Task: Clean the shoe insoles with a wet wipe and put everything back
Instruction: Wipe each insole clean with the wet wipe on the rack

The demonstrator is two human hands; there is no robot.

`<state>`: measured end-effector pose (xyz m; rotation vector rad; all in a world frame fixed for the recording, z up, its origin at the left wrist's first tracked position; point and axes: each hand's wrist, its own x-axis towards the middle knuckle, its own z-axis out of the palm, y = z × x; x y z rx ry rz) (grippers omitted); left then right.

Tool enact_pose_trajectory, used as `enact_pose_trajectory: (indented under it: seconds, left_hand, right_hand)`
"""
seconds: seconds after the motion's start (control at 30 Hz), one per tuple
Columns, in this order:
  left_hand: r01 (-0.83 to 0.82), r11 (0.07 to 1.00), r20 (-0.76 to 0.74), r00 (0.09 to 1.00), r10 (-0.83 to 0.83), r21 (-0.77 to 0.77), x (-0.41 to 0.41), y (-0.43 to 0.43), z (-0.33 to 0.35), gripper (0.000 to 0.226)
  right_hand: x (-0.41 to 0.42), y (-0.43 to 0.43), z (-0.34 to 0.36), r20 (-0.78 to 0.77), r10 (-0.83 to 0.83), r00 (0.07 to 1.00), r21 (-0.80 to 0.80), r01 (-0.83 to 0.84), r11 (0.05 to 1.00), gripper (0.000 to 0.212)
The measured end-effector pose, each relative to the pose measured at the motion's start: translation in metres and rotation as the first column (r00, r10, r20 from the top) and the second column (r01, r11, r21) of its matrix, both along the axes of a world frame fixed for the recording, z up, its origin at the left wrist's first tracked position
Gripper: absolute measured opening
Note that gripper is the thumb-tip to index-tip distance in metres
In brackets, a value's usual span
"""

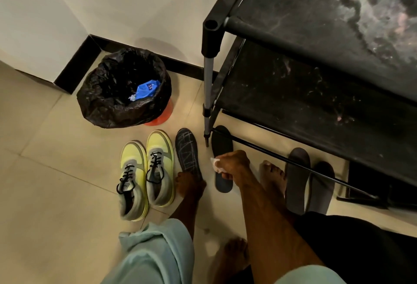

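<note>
Two dark insoles lie on the tiled floor. One, scribbled with pale lines point(186, 148), lies right of a pair of yellow-grey sneakers point(146, 173). My left hand point(189, 182) holds that insole at its heel end. The other, plain dark insole point(222, 146) lies near the rack's leg. My right hand point(233, 165) grips a crumpled white wet wipe point(216, 163) over the middle of this insole.
A black shoe rack point(316, 69) fills the right side, its leg point(207, 94) beside the plain insole. A bin lined with a black bag point(124, 89) holds a blue wrapper. A grey pair of insoles or slippers point(309, 180) lies under the rack. My bare feet rest nearby.
</note>
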<state>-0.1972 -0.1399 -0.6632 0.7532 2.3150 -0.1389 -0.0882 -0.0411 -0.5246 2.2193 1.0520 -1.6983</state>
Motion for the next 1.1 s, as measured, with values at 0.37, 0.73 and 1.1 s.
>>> enact_pose_trajectory:
  seconds: [0.37,0.73,1.1]
  left_hand:
    - [0.112,0.992,0.175,0.979,-0.100,-0.059,-0.034,0.018,0.072,0.074]
    - [0.153,0.941,0.439,0.899,-0.005,-0.301,-0.125,0.071,0.310,0.065]
    - [0.355,0.850,0.202,0.933,-0.297,-0.388,-0.129,0.041,0.561,0.091]
  right_hand:
    - [-0.013,-0.001,0.029,-0.019,-0.041,0.999,0.100,0.043,0.994,0.039]
    - [-0.027,-0.039,0.164,-0.397,-0.041,0.917,0.293,0.169,0.941,0.028]
    - [-0.046,-0.091,0.320,-0.647,-0.071,0.759,0.319,0.355,0.879,0.013]
